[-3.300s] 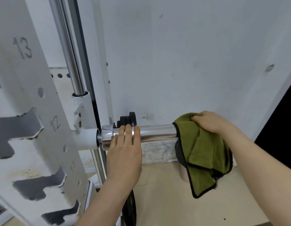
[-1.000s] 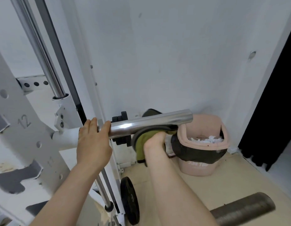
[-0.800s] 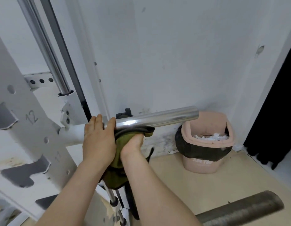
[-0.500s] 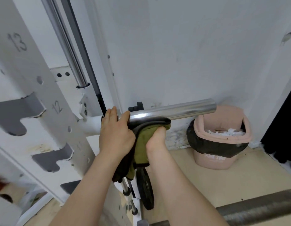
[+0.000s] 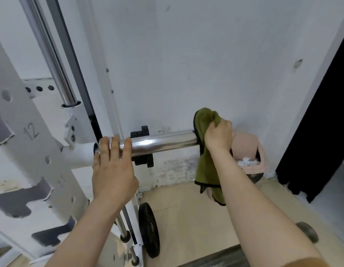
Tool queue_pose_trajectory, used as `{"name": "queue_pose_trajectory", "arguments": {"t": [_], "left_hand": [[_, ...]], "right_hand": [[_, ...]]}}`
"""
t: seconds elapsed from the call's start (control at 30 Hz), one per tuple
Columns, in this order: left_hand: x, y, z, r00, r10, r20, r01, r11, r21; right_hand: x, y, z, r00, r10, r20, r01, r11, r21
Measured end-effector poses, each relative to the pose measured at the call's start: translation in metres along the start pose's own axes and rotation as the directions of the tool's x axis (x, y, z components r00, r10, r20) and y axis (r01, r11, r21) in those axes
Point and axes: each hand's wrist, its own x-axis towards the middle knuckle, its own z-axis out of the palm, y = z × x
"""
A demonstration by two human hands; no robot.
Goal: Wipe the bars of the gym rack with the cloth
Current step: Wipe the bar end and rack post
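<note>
The right hand (image 5: 218,139), clenched around the cloth (image 5: 206,166), has moved from beside the left hand (image 5: 113,168) to the free end of the bar (image 5: 161,144), so one pass is probably complete. The left hand lies with near-straight fingers over the bar's inner end, its thumb hidden.

The free end of the bar (image 5: 163,143) is covered by the cloth (image 5: 206,166) and the right hand (image 5: 218,137). Behind this end, the pink bin (image 5: 244,144) is mostly hidden by the forearm. Behind the bar, black plates (image 5: 143,162) are partly hidden. Below the bar, a blurred dark roller (image 5: 223,257) is cut by the bottom edge.
</note>
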Motion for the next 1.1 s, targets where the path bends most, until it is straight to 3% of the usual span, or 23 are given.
{"name": "queue_pose_trajectory", "arguments": {"t": [0.03,0.07,0.13,0.23,0.33,0.4,0.53,0.63,0.7,0.73,0.8,0.83,0.9,0.97,1.1], "left_hand": [[0.001,0.002,-0.001,1.0,-0.008,0.007,0.008,1.0,-0.002],[0.002,0.003,-0.002,1.0,-0.015,0.006,0.015,1.0,-0.004],[0.005,0.002,-0.004,1.0,-0.022,-0.007,0.022,1.0,-0.015],[0.005,0.001,-0.001,0.998,-0.021,-0.06,0.013,0.99,-0.141],[0.0,0.006,-0.008,0.988,-0.125,-0.095,0.073,0.902,-0.426],[-0.004,0.007,-0.015,0.975,-0.209,-0.078,0.138,0.839,-0.527],[-0.013,0.01,-0.015,0.976,-0.218,-0.014,0.171,0.803,-0.571],[-0.03,0.014,-0.018,0.959,-0.283,0.037,0.229,0.687,-0.689],[-0.047,0.015,-0.022,0.939,-0.312,0.145,0.305,0.562,-0.769],[-0.055,0.014,-0.023,0.934,-0.285,0.216,0.34,0.518,-0.785],[-0.07,0.014,-0.024,0.93,-0.191,0.315,0.368,0.462,-0.807],[-0.076,0.016,-0.023,0.93,-0.149,0.337,0.368,0.441,-0.819],[-0.088,0.021,-0.026,0.931,-0.099,0.351,0.358,0.436,-0.826],[-0.098,0.024,-0.031,0.946,-0.094,0.31,0.317,0.466,-0.826],[-0.122,0.019,-0.064,0.989,-0.046,0.138,0.132,0.682,-0.72]], "right_hand": [[-0.009,-0.007,-0.003,0.995,-0.094,0.04,0.099,0.985,-0.138],[-0.019,-0.017,-0.001,0.976,-0.176,0.128,0.211,0.904,-0.371],[-0.034,-0.033,0.011,0.901,-0.298,0.317,0.427,0.741,-0.518],[-0.068,-0.052,0.036,0.727,-0.448,0.519,0.679,0.582,-0.448],[-0.101,-0.072,0.068,0.555,-0.568,0.608,0.829,0.441,-0.345],[-0.119,-0.076,0.084,0.46,-0.662,0.592,0.887,0.371,-0.275],[-0.124,-0.05,0.105,0.358,-0.82,0.447,0.933,0.321,-0.16],[-0.136,-0.025,0.104,0.303,-0.866,0.397,0.948,0.316,-0.034],[-0.15,-0.006,0.092,0.303,-0.841,0.448,0.883,0.425,0.201],[-0.157,0.004,0.082,0.368,-0.778,0.509,0.748,0.573,0.335],[-0.163,0.007,0.06,0.482,-0.527,0.7,0.288,0.85,0.442],[-0.165,0.005,0.051,0.505,-0.401,0.764,0.099,0.906,0.41],[-0.169,-0.002,0.032,0.547,-0.281,0.789,-0.052,0.929,0.367],[-0.176,-0.018,0.014,0.558,-0.288,0.778,-0.112,0.903,0.415],[-0.197,-0.044,-0.015,0.554,-0.329,0.765,-0.269,0.799,0.538]]}}
